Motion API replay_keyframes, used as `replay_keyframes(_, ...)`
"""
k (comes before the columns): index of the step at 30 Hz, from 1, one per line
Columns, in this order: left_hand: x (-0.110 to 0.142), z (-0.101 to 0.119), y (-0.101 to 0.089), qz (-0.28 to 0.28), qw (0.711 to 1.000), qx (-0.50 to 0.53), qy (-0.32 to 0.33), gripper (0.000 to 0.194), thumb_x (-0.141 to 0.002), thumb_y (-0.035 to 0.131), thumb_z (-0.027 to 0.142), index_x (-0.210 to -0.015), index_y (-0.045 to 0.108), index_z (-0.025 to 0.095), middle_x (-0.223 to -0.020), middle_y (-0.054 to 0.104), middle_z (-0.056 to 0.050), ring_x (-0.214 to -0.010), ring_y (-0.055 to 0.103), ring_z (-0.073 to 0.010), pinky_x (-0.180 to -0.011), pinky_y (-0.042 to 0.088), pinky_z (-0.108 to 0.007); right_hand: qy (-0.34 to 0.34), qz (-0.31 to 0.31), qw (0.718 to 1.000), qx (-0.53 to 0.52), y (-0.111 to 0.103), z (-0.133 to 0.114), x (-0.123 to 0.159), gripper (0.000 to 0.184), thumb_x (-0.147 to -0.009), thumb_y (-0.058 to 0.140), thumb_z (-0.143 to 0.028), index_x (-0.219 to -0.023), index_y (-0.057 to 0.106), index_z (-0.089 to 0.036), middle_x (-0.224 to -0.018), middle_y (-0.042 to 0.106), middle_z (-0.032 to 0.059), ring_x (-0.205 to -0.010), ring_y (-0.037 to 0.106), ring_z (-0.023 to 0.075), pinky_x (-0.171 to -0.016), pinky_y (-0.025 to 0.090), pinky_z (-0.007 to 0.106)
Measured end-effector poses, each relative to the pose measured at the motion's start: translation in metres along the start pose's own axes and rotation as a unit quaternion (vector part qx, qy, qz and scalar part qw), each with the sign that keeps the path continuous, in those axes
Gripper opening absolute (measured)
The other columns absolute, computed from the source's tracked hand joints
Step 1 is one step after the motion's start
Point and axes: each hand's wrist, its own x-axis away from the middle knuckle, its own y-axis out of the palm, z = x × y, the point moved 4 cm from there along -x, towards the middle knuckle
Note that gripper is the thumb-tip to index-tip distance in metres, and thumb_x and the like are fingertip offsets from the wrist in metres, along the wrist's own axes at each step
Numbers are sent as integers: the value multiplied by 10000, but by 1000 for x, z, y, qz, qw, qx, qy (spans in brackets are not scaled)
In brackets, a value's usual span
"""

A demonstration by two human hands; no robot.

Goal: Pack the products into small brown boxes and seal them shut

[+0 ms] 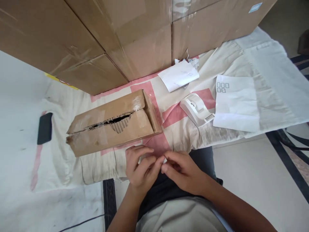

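My left hand (142, 167) and my right hand (184, 170) meet in front of my lap, at the near edge of the cloth-covered surface. Between their fingertips is a small white piece (165, 160), mostly covered by the fingers; its kind is too small to tell. Both hands are closed in a pinch on it. Just beyond them lies a brown cardboard box (125, 132) with a torn, ragged slit along its top seam. To its right a white tape dispenser (196, 109) rests on the cloth, beside a white paper sheet (238, 106) with several small rounded rectangles drawn on it.
Large taped cardboard boxes (145, 42) form a wall along the back. A folded white paper (178, 76) lies at their foot over some crumpled scraps. At the far left is a dark phone-like slab (44, 128). The cloth (91, 169) is wrinkled, and a cable (82, 223) crosses the floor.
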Motion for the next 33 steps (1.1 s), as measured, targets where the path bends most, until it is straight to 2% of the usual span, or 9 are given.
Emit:
replay_keyframes(6,3,-4,4,3,1000,18,-10,131,-925,725,253,-844,630,210,-928,669,-38,-866,649,-183,-786,537,-371,-104,95,984,108,-8,1,-2,159,-1014,525,-198,-947,669,-202,-758,710,-7,-637,640,110,-612,484,215)
replay_keyframes(10,5,-9,6,-21,998,60,-17,207,-1014,587,403,-990,654,208,-900,689,-50,-845,650,-182,-777,522,-366,-249,128,923,265,-16,-10,2,242,-1034,510,-165,-1166,705,-220,-884,780,26,-719,718,125,-665,550,225)
replay_keyframes(14,7,-11,12,-98,980,164,-62,555,-1037,331,644,-1002,660,198,-805,680,-55,-731,627,-184,-690,475,-362,-335,155,872,323,-22,-18,6,336,-1026,513,-136,-1280,696,-256,-928,797,34,-768,747,139,-677,579,245)
replay_keyframes(18,13,-13,20,-163,895,342,-237,783,-919,241,848,-810,653,192,-697,601,-48,-646,563,-181,-604,450,-337,-375,148,845,352,-24,-20,8,299,-1005,549,-114,-1225,719,-226,-883,793,47,-670,700,135,-585,530,261)
replay_keyframes(20,16,-11,24,-198,840,407,-299,665,-941,402,786,-787,647,187,-668,568,-24,-618,526,-157,-575,424,-304,-399,124,823,385,-23,-17,9,242,-988,596,-128,-1162,740,-216,-877,793,56,-656,688,144,-561,512,271)
replay_keyframes(22,16,-8,26,-224,813,428,-326,470,-977,562,603,-767,623,187,-639,532,9,-588,482,-123,-546,389,-266,-412,113,807,407,-24,-12,10,219,-969,635,-134,-1143,745,-211,-880,792,63,-656,685,152,-556,510,280)
replay_keyframes(25,13,-6,25,-238,831,390,-319,321,-983,633,389,-736,583,191,-626,521,42,-576,449,-90,-537,362,-228,-400,128,812,405,-30,-2,12,258,-956,689,-161,-1213,704,-181,-887,784,78,-671,682,163,-579,522,291)
replay_keyframes(29,10,-5,21,-237,900,282,-234,162,-989,611,214,-827,614,199,-723,596,39,-664,523,-87,-632,404,-225,-333,144,846,391,-41,5,10,358,-966,727,-241,-1310,641,-191,-927,771,69,-781,719,173,-695,560,289)
replay_keyframes(33,8,-4,14,-244,950,164,-109,87,-979,601,138,-915,584,195,-806,617,12,-760,547,-123,-724,412,-278,-250,56,907,335,-44,4,4,424,-951,723,-471,-1277,663,-207,-1086,762,84,-936,742,192,-794,576,291)
